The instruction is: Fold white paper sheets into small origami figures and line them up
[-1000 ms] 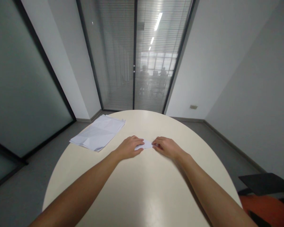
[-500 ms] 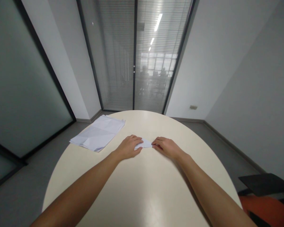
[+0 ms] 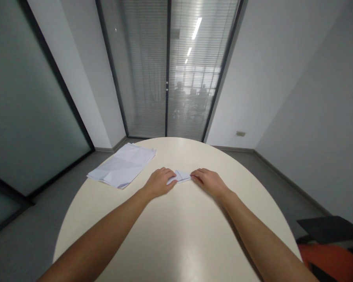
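Note:
A small folded piece of white paper [image 3: 181, 176] lies on the round cream table [image 3: 176, 235], in the middle of its far half. My left hand [image 3: 159, 182] rests on the paper's left end, fingers curled and pressing it down. My right hand [image 3: 208, 181] pinches the paper's right end with curled fingertips. Part of the paper is hidden under both hands.
A loose stack of white sheets [image 3: 122, 165] lies at the table's far left edge. A dark chair with an orange seat [image 3: 332, 244] stands at the lower right. Glass doors with blinds [image 3: 167, 66] face me beyond the table.
Both hands have shifted slightly away from me with the paper, and the paper's fold now shows a little more between them.

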A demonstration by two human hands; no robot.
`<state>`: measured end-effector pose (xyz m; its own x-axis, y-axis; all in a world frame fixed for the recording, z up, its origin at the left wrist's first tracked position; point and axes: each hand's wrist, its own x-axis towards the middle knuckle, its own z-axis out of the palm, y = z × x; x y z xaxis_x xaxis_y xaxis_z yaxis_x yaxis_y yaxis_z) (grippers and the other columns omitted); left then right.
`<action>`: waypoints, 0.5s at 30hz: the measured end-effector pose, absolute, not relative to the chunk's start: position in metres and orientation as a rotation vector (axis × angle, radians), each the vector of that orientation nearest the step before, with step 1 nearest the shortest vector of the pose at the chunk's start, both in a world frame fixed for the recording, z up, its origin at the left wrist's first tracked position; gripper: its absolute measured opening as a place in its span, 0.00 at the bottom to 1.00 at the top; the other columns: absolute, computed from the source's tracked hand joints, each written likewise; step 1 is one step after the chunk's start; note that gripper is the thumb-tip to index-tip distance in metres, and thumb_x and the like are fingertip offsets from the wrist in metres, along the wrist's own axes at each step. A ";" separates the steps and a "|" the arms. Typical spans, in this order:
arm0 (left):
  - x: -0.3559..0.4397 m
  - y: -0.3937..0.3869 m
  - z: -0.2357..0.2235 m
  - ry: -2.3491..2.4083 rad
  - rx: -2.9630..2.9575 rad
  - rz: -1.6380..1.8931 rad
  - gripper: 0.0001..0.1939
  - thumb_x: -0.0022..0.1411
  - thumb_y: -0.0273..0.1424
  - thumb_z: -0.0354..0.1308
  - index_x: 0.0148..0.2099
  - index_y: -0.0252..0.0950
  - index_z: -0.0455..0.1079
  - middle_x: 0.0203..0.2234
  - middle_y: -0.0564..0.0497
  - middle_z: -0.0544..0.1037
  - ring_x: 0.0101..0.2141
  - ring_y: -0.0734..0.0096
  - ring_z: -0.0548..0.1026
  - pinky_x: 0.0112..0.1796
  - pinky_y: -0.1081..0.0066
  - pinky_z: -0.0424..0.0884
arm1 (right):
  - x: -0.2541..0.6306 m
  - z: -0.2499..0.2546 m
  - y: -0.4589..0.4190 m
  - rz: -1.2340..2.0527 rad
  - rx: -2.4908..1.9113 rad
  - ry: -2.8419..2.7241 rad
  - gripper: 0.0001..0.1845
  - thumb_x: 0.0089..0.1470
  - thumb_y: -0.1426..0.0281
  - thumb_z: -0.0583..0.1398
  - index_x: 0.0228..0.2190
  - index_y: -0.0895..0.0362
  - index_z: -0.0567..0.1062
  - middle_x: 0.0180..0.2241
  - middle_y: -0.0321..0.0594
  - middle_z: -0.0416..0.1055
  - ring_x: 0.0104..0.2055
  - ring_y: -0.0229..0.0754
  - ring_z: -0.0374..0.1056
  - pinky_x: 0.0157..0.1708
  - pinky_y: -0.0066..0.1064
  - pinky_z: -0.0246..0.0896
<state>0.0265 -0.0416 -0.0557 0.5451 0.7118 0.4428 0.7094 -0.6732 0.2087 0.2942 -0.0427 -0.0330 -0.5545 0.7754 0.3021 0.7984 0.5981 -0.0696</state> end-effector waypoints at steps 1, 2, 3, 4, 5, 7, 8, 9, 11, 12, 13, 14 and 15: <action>0.027 -0.042 -0.056 1.281 2.755 0.797 0.11 0.67 0.36 0.57 0.48 0.39 0.74 0.44 0.47 0.79 0.44 0.60 0.74 0.46 0.61 0.70 | 0.294 -0.033 -0.042 -0.119 -1.302 -2.517 0.15 0.69 0.63 0.51 0.45 0.52 0.76 0.42 0.41 0.78 0.45 0.43 0.72 0.43 0.31 0.64; 0.027 -0.042 -0.056 1.295 2.751 0.802 0.11 0.67 0.37 0.57 0.48 0.39 0.74 0.43 0.47 0.79 0.44 0.60 0.74 0.46 0.61 0.70 | 0.294 -0.033 -0.042 -0.130 -1.320 -2.509 0.15 0.70 0.63 0.51 0.45 0.52 0.76 0.42 0.40 0.78 0.45 0.43 0.72 0.42 0.31 0.64; 0.027 -0.042 -0.056 1.307 2.748 0.806 0.11 0.68 0.37 0.56 0.48 0.39 0.74 0.43 0.47 0.79 0.44 0.60 0.74 0.45 0.61 0.70 | 0.294 -0.033 -0.042 -0.143 -1.336 -2.499 0.15 0.69 0.63 0.51 0.45 0.52 0.76 0.42 0.40 0.78 0.45 0.43 0.72 0.42 0.30 0.64; 0.027 -0.041 -0.056 1.317 2.745 0.810 0.11 0.68 0.37 0.56 0.48 0.39 0.74 0.42 0.47 0.79 0.43 0.61 0.74 0.45 0.61 0.70 | 0.294 -0.034 -0.042 -0.158 -1.351 -2.486 0.15 0.69 0.63 0.51 0.45 0.52 0.76 0.42 0.40 0.78 0.44 0.42 0.72 0.41 0.30 0.64; 0.027 -0.041 -0.055 1.322 2.741 0.813 0.11 0.68 0.36 0.56 0.47 0.38 0.75 0.42 0.47 0.79 0.43 0.61 0.75 0.45 0.62 0.70 | 0.294 -0.034 -0.041 -0.173 -1.362 -2.471 0.15 0.69 0.63 0.51 0.45 0.52 0.76 0.42 0.40 0.78 0.44 0.42 0.72 0.41 0.30 0.64; 0.027 -0.041 -0.055 1.322 2.731 0.818 0.10 0.68 0.35 0.55 0.47 0.38 0.75 0.40 0.48 0.80 0.42 0.61 0.75 0.45 0.62 0.70 | 0.294 -0.034 -0.041 -0.192 -1.373 -2.440 0.15 0.69 0.63 0.51 0.45 0.52 0.76 0.43 0.41 0.78 0.45 0.42 0.72 0.41 0.30 0.64; 0.027 -0.041 -0.055 1.320 2.724 0.822 0.10 0.69 0.34 0.55 0.46 0.38 0.75 0.40 0.48 0.81 0.41 0.62 0.75 0.44 0.62 0.69 | 0.295 -0.035 -0.040 -0.196 -1.375 -2.425 0.15 0.69 0.63 0.51 0.45 0.52 0.76 0.43 0.41 0.78 0.45 0.42 0.72 0.41 0.30 0.64; 0.027 -0.040 -0.055 1.314 2.718 0.824 0.10 0.69 0.33 0.55 0.46 0.38 0.75 0.40 0.49 0.81 0.41 0.62 0.75 0.44 0.63 0.69 | 0.295 -0.035 -0.040 -0.198 -1.378 -2.409 0.15 0.69 0.63 0.51 0.45 0.52 0.76 0.44 0.41 0.77 0.45 0.42 0.72 0.41 0.30 0.64; 0.028 -0.041 -0.055 1.300 2.714 0.824 0.09 0.68 0.33 0.55 0.47 0.38 0.75 0.40 0.49 0.82 0.41 0.62 0.76 0.44 0.63 0.69 | 0.295 -0.035 -0.039 -0.198 -1.384 -2.377 0.15 0.69 0.63 0.51 0.45 0.52 0.76 0.44 0.41 0.77 0.45 0.42 0.72 0.41 0.30 0.64; 0.028 -0.041 -0.055 1.287 2.716 0.821 0.10 0.68 0.33 0.56 0.48 0.38 0.75 0.40 0.49 0.82 0.41 0.62 0.76 0.44 0.63 0.69 | 0.296 -0.035 -0.038 -0.199 -1.383 -2.359 0.15 0.69 0.63 0.51 0.45 0.52 0.76 0.44 0.41 0.77 0.46 0.42 0.72 0.41 0.30 0.65; 0.028 -0.041 -0.054 1.266 2.721 0.817 0.10 0.68 0.33 0.56 0.48 0.39 0.75 0.40 0.49 0.82 0.41 0.62 0.76 0.44 0.63 0.69 | 0.296 -0.035 -0.038 -0.200 -1.378 -2.342 0.15 0.69 0.63 0.50 0.45 0.52 0.76 0.44 0.42 0.77 0.46 0.42 0.72 0.41 0.30 0.65; 0.028 -0.042 -0.053 1.238 2.728 0.812 0.10 0.68 0.33 0.56 0.49 0.39 0.75 0.40 0.49 0.82 0.41 0.62 0.76 0.45 0.63 0.69 | 0.296 -0.035 -0.038 -0.199 -1.367 -2.327 0.15 0.69 0.63 0.50 0.45 0.52 0.76 0.45 0.42 0.77 0.46 0.43 0.72 0.41 0.30 0.65; 0.028 -0.042 -0.053 1.206 2.735 0.807 0.10 0.68 0.33 0.56 0.49 0.39 0.74 0.40 0.49 0.82 0.41 0.62 0.76 0.45 0.63 0.69 | 0.296 -0.035 -0.038 -0.197 -1.351 -2.314 0.15 0.69 0.64 0.50 0.45 0.52 0.76 0.45 0.42 0.77 0.46 0.43 0.72 0.41 0.31 0.66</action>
